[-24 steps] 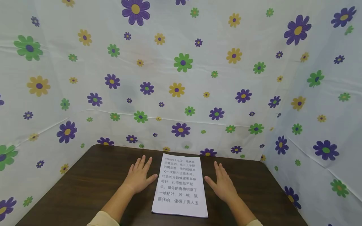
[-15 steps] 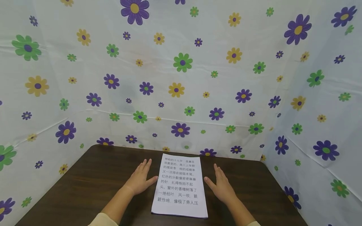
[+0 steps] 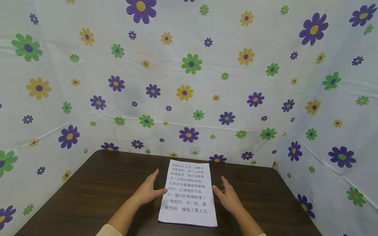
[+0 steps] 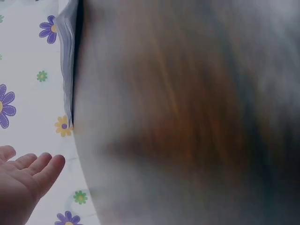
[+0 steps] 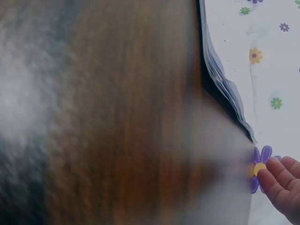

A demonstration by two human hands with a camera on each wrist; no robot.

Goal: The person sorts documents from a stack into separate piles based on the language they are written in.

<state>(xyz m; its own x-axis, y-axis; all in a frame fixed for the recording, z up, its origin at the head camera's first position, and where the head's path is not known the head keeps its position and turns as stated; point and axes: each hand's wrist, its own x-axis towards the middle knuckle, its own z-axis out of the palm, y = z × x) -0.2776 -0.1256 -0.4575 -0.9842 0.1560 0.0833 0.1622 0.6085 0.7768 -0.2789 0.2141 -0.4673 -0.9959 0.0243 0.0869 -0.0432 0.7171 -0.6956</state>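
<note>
A thin stack of white paper sheets (image 3: 189,218), the top one printed with large Chinese characters, lies lengthwise on the dark brown wooden table (image 3: 85,196). My left hand (image 3: 147,192) is at its left side, fingers together and thumb reaching over the left edge; whether the thumb touches the paper cannot be told. On the other side, my right hand (image 3: 229,198) has its thumb close to the right edge and its fingers slightly bent. Both hands hold nothing. In the wrist views the stack's layered, slightly wavy edge (image 4: 68,61) shows, with relaxed fingers (image 5: 277,180) near it.
White cloth (image 3: 189,98) with purple, green and yellow flowers hangs behind the table and along both sides. The table's far edge runs close to the back cloth. Bare tabletop lies left and right of the forearms.
Both hands have turned more onto their sides and drawn slightly inward toward the paper stack. The right fingers have bent a little. The stack has stayed in place on the table.
</note>
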